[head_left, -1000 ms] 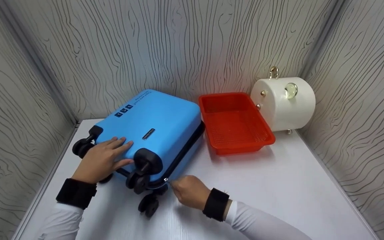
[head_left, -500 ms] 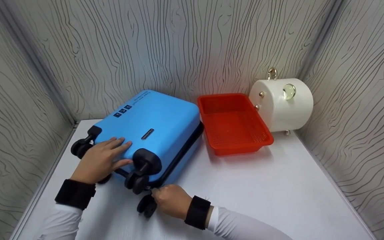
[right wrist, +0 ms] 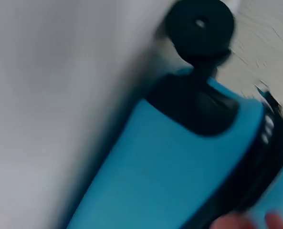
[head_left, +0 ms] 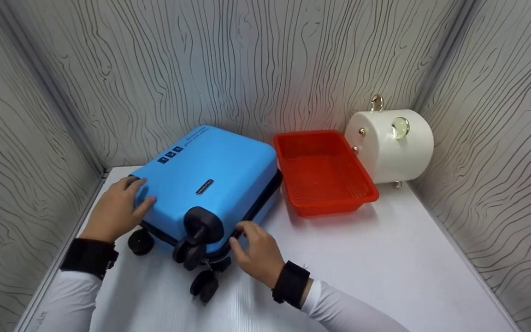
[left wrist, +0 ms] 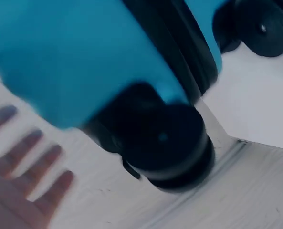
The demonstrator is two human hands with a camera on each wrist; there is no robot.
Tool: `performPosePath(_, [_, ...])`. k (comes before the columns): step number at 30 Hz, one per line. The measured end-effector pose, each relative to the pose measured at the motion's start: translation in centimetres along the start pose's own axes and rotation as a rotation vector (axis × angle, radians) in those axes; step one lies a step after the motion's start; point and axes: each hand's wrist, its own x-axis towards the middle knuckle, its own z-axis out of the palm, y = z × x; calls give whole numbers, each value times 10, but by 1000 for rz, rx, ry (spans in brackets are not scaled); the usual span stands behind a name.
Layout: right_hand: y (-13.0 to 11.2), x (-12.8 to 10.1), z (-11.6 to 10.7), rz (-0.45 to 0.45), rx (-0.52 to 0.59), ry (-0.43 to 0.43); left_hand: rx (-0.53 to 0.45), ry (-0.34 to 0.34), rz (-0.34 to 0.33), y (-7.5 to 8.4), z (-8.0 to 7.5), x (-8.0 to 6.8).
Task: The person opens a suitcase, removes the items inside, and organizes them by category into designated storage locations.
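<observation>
A blue hard-shell suitcase (head_left: 228, 161) lies flat, its black wheels (head_left: 205, 285) toward the person and a black zipper band (head_left: 258, 203) round its side. My left hand (head_left: 115, 207) is at the near left corner, its fingers spread over the edge; in the left wrist view the fingers (left wrist: 41, 162) look straight and apart from the shell. Beside the near right corner is my right hand (head_left: 258, 251), fingers loosely bent and thumb apart, close to the zipper band. In the right wrist view only blurred fingertips (right wrist: 232, 221) show. The zipper pull cannot be made out.
Right of the suitcase stands a red plastic basket (head_left: 325, 210) with perforated sides. Behind it on the right is a white cylindrical case (head_left: 406, 152) with gold-coloured fittings. Wood-patterned walls (head_left: 265, 69) enclose the white table (head_left: 385, 258) at the back and sides.
My right hand moved left along the zipper band to the near corner, then came back up and right with its fingers loosened. My left hand slid left from the shell's top to its left corner.
</observation>
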Motion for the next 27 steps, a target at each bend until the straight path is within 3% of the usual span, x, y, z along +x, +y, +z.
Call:
performPosePath(4, [0,5,-9,211,140,-91,-54,-121,-140,-17,-4,5])
performPosePath(9, [0,4,-9,338,268,-245,-101,-150,-151,-31,-1,3])
performPosePath(18, [-10,4,-8,348,426,-258,-129,-95,-136,-56,10,-1])
performPosePath(27, [7,13,-10,345,429,-260,-108,-49,-159,-49,8,-9])
